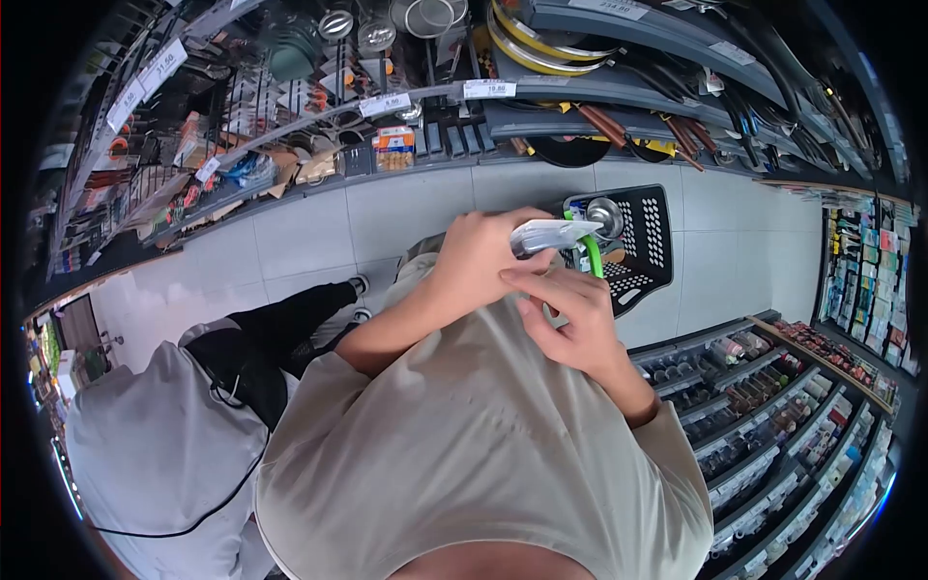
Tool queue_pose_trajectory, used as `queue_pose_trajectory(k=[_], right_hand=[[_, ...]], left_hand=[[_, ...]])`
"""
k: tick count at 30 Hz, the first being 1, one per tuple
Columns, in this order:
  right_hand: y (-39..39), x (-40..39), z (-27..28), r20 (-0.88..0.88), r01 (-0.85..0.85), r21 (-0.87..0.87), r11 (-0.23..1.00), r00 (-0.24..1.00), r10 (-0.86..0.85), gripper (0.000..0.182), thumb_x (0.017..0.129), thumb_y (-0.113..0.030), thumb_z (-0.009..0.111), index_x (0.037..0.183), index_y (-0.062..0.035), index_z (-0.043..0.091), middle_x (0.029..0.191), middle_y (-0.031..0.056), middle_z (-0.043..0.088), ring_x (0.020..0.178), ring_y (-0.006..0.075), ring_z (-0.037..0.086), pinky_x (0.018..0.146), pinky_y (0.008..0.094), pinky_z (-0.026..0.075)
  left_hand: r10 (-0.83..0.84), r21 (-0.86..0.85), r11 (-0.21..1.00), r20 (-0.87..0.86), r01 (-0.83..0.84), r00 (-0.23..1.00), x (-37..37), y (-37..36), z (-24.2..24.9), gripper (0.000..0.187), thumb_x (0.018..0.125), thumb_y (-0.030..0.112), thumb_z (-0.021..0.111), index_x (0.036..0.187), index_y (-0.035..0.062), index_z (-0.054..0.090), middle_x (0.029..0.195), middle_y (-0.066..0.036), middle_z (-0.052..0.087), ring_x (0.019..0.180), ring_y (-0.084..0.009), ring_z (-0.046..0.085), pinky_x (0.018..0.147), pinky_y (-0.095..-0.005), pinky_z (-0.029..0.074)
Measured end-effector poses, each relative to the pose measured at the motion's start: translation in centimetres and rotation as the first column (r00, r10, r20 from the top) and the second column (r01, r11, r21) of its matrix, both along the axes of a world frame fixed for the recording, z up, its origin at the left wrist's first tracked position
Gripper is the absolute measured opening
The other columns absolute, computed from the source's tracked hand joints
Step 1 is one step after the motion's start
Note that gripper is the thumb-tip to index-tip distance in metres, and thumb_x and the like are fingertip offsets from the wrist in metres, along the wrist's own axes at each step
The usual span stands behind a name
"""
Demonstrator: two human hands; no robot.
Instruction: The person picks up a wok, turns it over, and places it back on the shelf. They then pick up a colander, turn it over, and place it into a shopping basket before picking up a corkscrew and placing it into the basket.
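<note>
My left hand (pixel 480 253) is closed around a flat, shiny package (pixel 553 235) with a pale card edge; its contents are hard to make out. My right hand (pixel 572 311) is just below it, fingers curled, the fingertips against the left hand near the package's lower end. Whether they pinch anything is hidden. Just past the hands is a dark grey shopping basket (pixel 650 253) with holes in its walls. A round metal item (pixel 606 217) and some packaging show in it. A bright green curved bar (pixel 593 257) is beside the right hand, partly covered.
Shelves of kitchen tools (pixel 319 116) run along the far side, with frying pans (pixel 551 53) at upper right. Lower right is a rack of small goods (pixel 764 406). Another person in a grey shirt (pixel 164 416) stands close on the left. Pale floor tiles (pixel 309 237) lie between.
</note>
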State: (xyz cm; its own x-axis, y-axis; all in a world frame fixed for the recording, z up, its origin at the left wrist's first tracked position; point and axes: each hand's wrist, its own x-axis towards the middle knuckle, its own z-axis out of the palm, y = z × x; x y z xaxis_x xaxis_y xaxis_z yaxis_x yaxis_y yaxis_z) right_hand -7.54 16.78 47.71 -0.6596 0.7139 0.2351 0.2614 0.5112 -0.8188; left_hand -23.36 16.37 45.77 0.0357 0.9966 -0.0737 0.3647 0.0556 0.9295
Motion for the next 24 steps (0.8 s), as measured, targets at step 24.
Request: queue_pose_trajectory(k=[24], right_hand=[[1.4,3.2,-1.8,-0.498,0.385,-0.304,0.871,0.715,-0.49,0.025,0.073,0.007,0.064,0.079,-0.0049,0.043,0.082,0.0096,0.055,0.074,0.0136,0.051,0.068,0.026,0.041]], left_hand=[[0.108,-0.168,0.986,0.684,0.012,0.721,-1.5,-0.8,-3.1,0.023,0.076,0.004,0.069,0.097,-0.0035,0.063,0.091,-0.006,0.066,0.081,-0.0083,0.059,0.072,-0.0244,0.048]])
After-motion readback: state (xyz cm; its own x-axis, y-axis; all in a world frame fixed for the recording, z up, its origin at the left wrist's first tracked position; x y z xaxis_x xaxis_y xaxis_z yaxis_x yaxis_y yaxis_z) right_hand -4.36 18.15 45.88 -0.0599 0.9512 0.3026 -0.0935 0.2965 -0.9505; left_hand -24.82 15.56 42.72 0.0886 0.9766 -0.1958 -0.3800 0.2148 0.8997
